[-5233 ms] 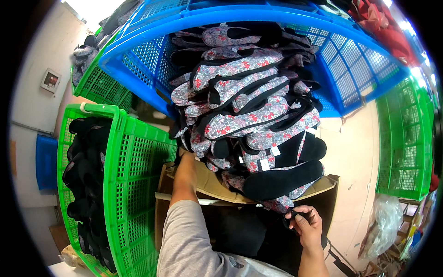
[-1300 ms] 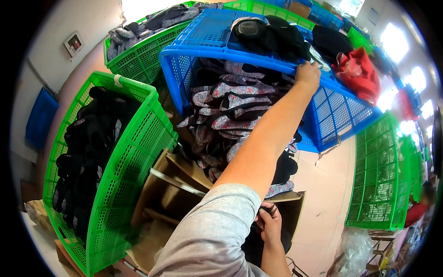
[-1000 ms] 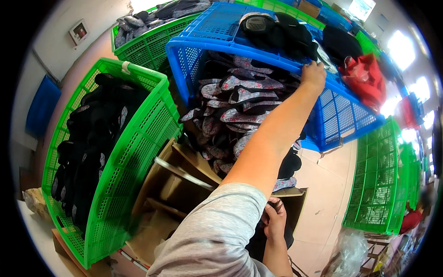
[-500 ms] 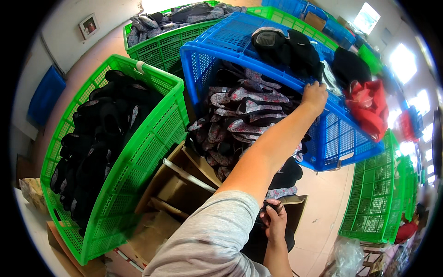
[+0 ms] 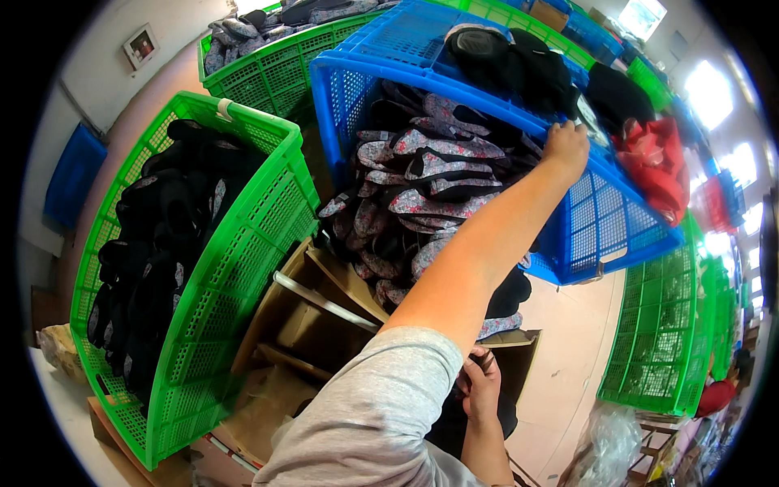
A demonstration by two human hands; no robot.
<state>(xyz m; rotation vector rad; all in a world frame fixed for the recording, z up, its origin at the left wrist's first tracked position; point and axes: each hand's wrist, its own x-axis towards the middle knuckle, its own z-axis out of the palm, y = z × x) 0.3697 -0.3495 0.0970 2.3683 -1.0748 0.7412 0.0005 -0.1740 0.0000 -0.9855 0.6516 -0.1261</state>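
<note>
My left hand (image 5: 565, 148) reaches across and is closed over the upper edge of a blue plastic crate (image 5: 487, 91), which lies tipped with its opening toward me. Floral grey-and-red slip-on shoes (image 5: 446, 166) with dark linings are heaped in and below its opening. My left forearm hides part of the heap. Lower down, my right hand (image 5: 480, 381) is held low beside a cardboard box (image 5: 526, 357), its fingers curled around something dark and small that I cannot make out. Black shoes (image 5: 510, 294) lie just above it.
A green crate (image 5: 243, 268) of black shoes stands at left, beside an open carton (image 5: 312, 329) with a white bar. Black footwear (image 5: 511, 69) and a red bag (image 5: 653, 166) rest on the blue crate. More green crates (image 5: 653, 341) stand at right near clear plastic (image 5: 608, 446).
The view has shifted slightly, so the crates sit a little differently in the picture. My left hand stays on the blue crate's edge; my right hand remains low and closed.
</note>
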